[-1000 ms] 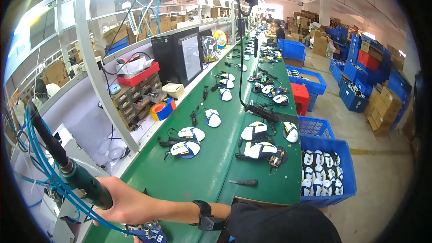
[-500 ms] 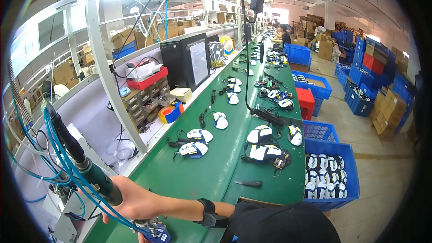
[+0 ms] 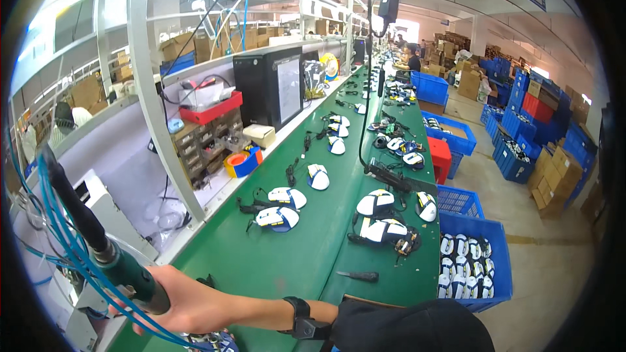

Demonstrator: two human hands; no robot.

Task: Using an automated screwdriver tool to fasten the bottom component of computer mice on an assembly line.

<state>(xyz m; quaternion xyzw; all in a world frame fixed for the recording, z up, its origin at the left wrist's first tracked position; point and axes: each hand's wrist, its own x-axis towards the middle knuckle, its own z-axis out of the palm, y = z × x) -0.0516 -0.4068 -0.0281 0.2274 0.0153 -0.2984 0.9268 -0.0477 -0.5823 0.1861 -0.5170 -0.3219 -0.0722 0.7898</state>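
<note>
My right hand [image 3: 195,303], with a dark band on its wrist, is wrapped round the green body of a powered screwdriver [image 3: 134,280]. The tool is tilted, its black upper end pointing to the far left, and blue air hoses [image 3: 62,215] loop beside it. Beneath the hand, at the lower edge, part of a blue mouse base [image 3: 218,342] shows; whether the tip touches it is hidden. I do not see my left hand. Past the hand, white-and-blue computer mice [image 3: 277,218] lie on the green belt [image 3: 287,267] with their black cables bundled.
On the right-hand strip lie more mice [image 3: 375,202], an opened one with its circuit board [image 3: 407,241] showing, and a small knife [image 3: 358,276]. A blue crate [image 3: 502,261] holds rows of mice. Left stand a metal post [image 3: 147,72], parts drawers [image 3: 189,150] and tape rolls [image 3: 241,163].
My right hand and the screwdriver have moved slightly left and down in the picture. Less of the blue mouse base shows below the hand. The view has shifted a little.
</note>
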